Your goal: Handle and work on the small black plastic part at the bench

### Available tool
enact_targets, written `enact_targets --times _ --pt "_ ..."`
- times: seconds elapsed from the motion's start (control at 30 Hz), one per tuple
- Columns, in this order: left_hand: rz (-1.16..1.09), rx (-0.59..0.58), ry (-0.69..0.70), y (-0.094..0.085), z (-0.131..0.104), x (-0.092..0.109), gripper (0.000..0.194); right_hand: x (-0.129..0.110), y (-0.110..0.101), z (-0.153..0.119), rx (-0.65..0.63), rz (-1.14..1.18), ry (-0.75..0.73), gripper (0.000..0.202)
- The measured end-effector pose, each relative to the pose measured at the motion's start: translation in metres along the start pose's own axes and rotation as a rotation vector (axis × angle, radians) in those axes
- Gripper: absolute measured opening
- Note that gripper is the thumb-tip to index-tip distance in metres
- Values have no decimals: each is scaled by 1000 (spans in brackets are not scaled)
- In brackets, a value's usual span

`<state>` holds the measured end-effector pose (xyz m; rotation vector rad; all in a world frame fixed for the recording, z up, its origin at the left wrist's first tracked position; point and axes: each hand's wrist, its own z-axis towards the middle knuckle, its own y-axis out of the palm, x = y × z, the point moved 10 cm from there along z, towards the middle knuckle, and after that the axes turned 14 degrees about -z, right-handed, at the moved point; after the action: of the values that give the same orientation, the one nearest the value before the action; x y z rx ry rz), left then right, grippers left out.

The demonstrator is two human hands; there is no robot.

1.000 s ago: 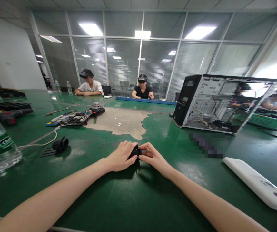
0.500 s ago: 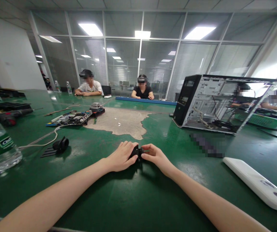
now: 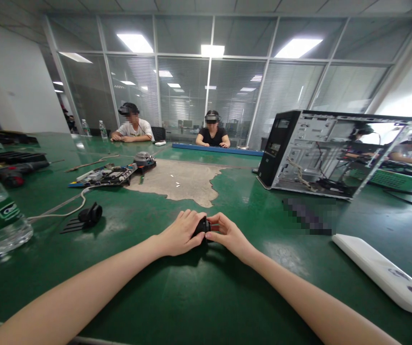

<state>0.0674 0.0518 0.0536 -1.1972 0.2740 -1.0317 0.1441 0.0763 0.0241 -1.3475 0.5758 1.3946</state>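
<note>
My left hand (image 3: 184,231) is wrapped round a small black rounded part (image 3: 202,227) just above the green tabletop, in the middle of the view. From the right, my right hand (image 3: 228,235) closes its thumb and fingertips on the end of the same part. Most of the part is hidden by my fingers, so its exact kind cannot be made out. Off to the left lies another black part (image 3: 90,215), with a round ring and several flat prongs.
A water bottle (image 3: 0,215) stands at the left, near a power drill (image 3: 22,171). Behind are a circuit board (image 3: 105,175) and an open computer case (image 3: 313,155). A white power bank (image 3: 382,273) lies at the right. Two people (image 3: 212,132) sit across the table.
My right hand has shifted slightly left, and its fingers now sit closer against my left hand. The gap seen between the black part's two ends has narrowed.
</note>
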Motion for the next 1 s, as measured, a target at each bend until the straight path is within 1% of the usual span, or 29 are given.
enact_targets --times 0.07,0.2,0.33,0.47,0.53,0.67,0.73,0.87,1.0 --pt "3 -1 0 0 0 0 41 -1 1 -2 -2 -18 -10 27" --pt "-13 10 -2 -1 0 0 40 3 2 -2 -10 6 32 21" --pt "-39 17 -5 -2 0 0 39 7 1 0 3 -28 50 26" --pt "-42 9 -11 -2 0 0 39 10 3 1 -40 -60 61 28" --pt "-37 0 -7 -2 0 0 39 6 5 0 -62 -63 40 26" --pt "-45 -3 -4 -1 1 -1 39 -8 5 -5 -49 -83 -59 28" --pt "-49 -1 -3 -1 1 -2 39 -9 5 -7 -43 -92 -64 26" --pt "-44 -7 -2 -1 1 -2 39 -3 5 -5 -26 -76 -7 22" --pt "-56 2 -4 -2 1 -2 38 5 3 -1 -3 -89 15 27"
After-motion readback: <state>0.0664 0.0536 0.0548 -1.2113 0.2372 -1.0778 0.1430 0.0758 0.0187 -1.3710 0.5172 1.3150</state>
